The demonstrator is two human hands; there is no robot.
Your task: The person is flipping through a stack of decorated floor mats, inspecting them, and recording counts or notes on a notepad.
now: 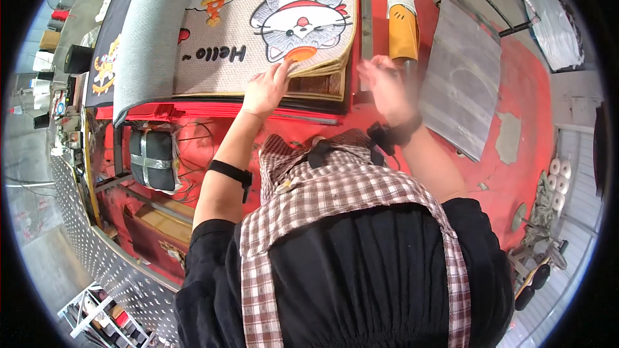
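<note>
My left hand (264, 90) pinched the top mat's (258, 45) corner — my right hand (385, 87) hovered open, blurred, holding nothing.

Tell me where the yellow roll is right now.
In the head view, the yellow roll stands at upper right of centre on the red table, just above the blurred right hand, between the cat doormat stack and a grey sheet.

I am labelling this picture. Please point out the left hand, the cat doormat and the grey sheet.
left hand (263, 92), head view, back of the hand.
cat doormat (271, 45), head view, beige face under the cat.
grey sheet (461, 80), head view, middle of its surface.
</note>
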